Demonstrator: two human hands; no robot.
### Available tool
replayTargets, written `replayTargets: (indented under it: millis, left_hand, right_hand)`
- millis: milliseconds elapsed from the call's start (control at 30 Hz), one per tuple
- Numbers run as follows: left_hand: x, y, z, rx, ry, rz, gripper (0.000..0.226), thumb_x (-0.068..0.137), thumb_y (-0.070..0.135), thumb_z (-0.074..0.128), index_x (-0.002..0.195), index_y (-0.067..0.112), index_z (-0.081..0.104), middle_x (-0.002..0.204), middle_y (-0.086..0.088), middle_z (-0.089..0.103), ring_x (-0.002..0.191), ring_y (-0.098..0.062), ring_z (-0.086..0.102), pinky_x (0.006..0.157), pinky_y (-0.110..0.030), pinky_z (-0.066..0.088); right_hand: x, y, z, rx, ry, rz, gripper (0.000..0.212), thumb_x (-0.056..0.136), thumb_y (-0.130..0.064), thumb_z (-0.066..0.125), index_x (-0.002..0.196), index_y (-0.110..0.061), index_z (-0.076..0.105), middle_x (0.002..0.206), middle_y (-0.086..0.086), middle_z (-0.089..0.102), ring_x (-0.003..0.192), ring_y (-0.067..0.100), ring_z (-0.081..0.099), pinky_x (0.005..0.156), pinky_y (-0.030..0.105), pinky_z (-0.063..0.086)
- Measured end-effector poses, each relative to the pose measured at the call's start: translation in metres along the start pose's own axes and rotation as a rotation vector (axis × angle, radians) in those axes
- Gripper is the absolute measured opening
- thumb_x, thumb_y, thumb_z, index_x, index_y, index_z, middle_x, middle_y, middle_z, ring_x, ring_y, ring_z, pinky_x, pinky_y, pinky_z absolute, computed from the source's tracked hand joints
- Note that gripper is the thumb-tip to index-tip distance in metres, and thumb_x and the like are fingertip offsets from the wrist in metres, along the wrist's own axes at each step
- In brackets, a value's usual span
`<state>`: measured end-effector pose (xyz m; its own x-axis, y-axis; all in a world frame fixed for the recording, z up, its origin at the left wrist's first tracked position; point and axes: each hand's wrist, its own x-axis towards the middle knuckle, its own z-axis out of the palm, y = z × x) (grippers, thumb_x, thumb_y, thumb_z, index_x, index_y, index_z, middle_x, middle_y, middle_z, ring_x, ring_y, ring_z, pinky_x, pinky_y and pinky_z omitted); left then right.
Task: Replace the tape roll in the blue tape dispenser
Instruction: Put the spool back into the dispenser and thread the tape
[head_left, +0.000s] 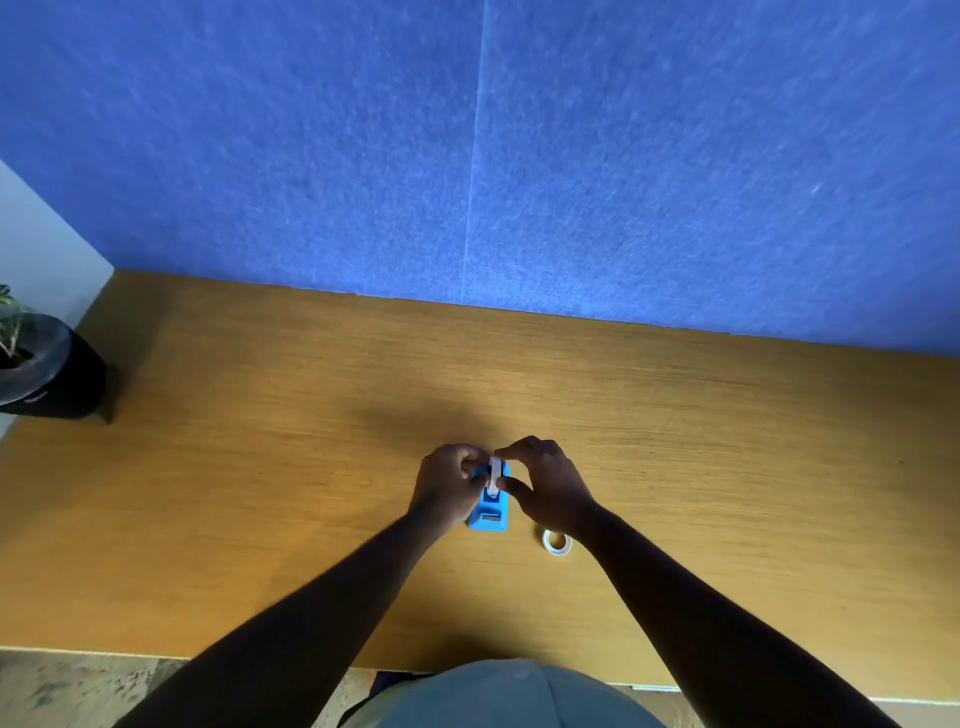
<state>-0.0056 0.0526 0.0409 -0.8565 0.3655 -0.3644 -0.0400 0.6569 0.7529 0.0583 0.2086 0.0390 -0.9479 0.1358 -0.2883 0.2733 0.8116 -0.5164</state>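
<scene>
Fingers of both hands pinch the white roll over a wooden desk below blue wall felt.

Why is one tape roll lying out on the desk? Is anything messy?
Nothing is spilled or broken. One tape roll lies loose on the desk by the dispenser, while both hands hold another roll at its top.

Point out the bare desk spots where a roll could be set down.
Bare wood lies between the plant pot and the left hand, and right of the right hand toward the blue wall. It is crowded around the blue dispenser and the loose tape roll.
</scene>
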Motion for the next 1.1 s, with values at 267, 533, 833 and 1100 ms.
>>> replayTargets:
  millis: [267,533,833,1100]
  left_hand:
    - [0.002,-0.01,0.003,0.009,-0.004,0.005,0.039,0.085,0.009,0.075,0.122,0.017,0.065,0.12,0.002,0.068,0.107,-0.013,0.066,0.075,-0.017,0.052]
    - [0.008,-0.017,0.005,0.002,0.007,-0.006,0.037,0.088,0.003,0.068,0.121,0.017,0.065,0.117,0.002,0.07,0.105,-0.012,0.066,0.08,-0.02,0.052]
    - [0.003,-0.02,0.003,0.133,0.026,0.221,0.035,0.086,0.014,0.074,0.117,0.028,0.065,0.117,0.011,0.067,0.106,-0.005,0.064,0.087,-0.026,0.059]
    - [0.008,-0.025,-0.002,0.207,-0.004,0.262,0.032,0.09,0.024,0.07,0.122,0.027,0.069,0.119,0.01,0.066,0.107,-0.006,0.062,0.09,-0.025,0.055]
  right_hand:
    - [0.006,-0.002,0.004,-0.047,-0.026,0.003,0.041,0.099,-0.029,0.068,0.139,-0.023,0.064,0.142,-0.001,0.063,0.133,0.022,0.053,0.107,0.042,0.05]
    - [0.011,-0.005,0.006,-0.025,-0.001,0.03,0.036,0.101,-0.025,0.065,0.136,-0.019,0.067,0.139,0.001,0.065,0.13,0.022,0.055,0.107,0.039,0.05]
    - [0.017,-0.005,0.003,0.03,0.043,0.086,0.038,0.099,-0.029,0.068,0.135,-0.018,0.067,0.14,0.003,0.065,0.131,0.023,0.058,0.107,0.037,0.051]
    - [0.001,-0.008,0.009,0.168,0.193,0.22,0.028,0.099,-0.022,0.068,0.125,-0.015,0.071,0.127,0.003,0.07,0.11,0.019,0.069,0.092,0.037,0.06]
